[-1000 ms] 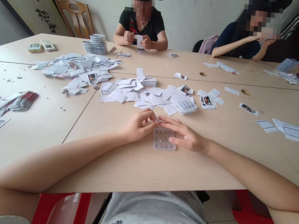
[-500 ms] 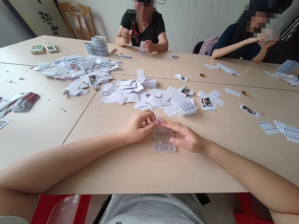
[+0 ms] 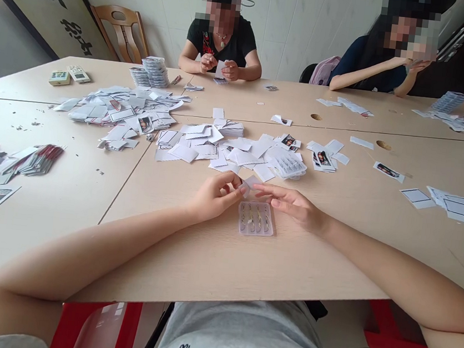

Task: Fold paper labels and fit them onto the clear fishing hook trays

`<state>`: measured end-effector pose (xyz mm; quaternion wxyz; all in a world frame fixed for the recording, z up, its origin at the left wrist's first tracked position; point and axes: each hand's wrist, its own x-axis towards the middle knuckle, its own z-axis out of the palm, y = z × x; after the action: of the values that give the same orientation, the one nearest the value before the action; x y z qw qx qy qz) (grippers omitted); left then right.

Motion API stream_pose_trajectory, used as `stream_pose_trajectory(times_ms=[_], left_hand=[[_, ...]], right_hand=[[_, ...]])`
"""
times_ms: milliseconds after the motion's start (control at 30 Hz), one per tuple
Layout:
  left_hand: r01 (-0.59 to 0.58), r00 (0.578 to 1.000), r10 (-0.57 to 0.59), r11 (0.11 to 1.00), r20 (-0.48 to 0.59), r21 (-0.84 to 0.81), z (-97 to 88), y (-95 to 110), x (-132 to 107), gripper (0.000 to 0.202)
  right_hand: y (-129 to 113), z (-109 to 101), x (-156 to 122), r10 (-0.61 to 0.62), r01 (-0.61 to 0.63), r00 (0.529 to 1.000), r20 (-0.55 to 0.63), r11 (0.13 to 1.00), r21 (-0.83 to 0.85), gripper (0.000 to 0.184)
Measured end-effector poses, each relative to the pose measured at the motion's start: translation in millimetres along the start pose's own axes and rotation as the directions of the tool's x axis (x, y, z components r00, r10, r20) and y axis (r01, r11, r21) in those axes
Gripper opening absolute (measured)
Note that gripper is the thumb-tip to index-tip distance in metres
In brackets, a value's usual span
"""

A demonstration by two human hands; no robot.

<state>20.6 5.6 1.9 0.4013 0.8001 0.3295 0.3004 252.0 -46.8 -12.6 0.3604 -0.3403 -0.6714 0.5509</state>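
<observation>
The left hand (image 3: 215,194) is curled shut, thumb and forefinger pinching a small pale slip (image 3: 251,183). The slip is thin, roughly square and slightly see-through, and it is held just above the table (image 3: 332,252) with its flat face tipped up. The right hand (image 3: 291,206) reaches in from the other side with fingers stretched long, its tips at the slip's right edge. Whether they grip the slip cannot be told.

Just below both hands a clear plastic tray (image 3: 255,218) lies flat on the pale wood-grain table. It is rectangular with rounded corners and glossy. Four slender, metallic-looking pieces lie in it side by side, each with its long axis running from the near edge toward the far edge.

Beyond the hands is a loose heap of white paper cards (image 3: 214,144), some showing printed photos, with a stack of clear trays (image 3: 287,163) at its right end. Across the table a person in a black top (image 3: 222,39) holds a small card in both hands.
</observation>
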Motion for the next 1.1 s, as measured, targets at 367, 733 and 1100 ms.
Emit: stream_pose_trajectory(times_ms=[367, 733, 1100], left_hand=[[0.136, 0.980, -0.069, 0.918, 0.188, -0.372, -2.6, -5, 5, 0.026], [0.198, 0.958, -0.071, 0.864, 0.277, -0.463, -11.4, -3, 11, 0.019], [0.219, 0.960, -0.091, 0.830, 0.263, -0.513, -12.3, -6, 12, 0.021]], right_hand=[[6, -12, 7, 0.068, -0.026, 0.995, -0.078, 0.896, 0.444, 0.033], [3, -17, 10, 0.164, -0.086, 0.984, -0.070, 0.780, 0.620, 0.039], [2, -21, 11, 0.273, -0.092, 0.951, -0.146, 0.699, 0.710, 0.037]])
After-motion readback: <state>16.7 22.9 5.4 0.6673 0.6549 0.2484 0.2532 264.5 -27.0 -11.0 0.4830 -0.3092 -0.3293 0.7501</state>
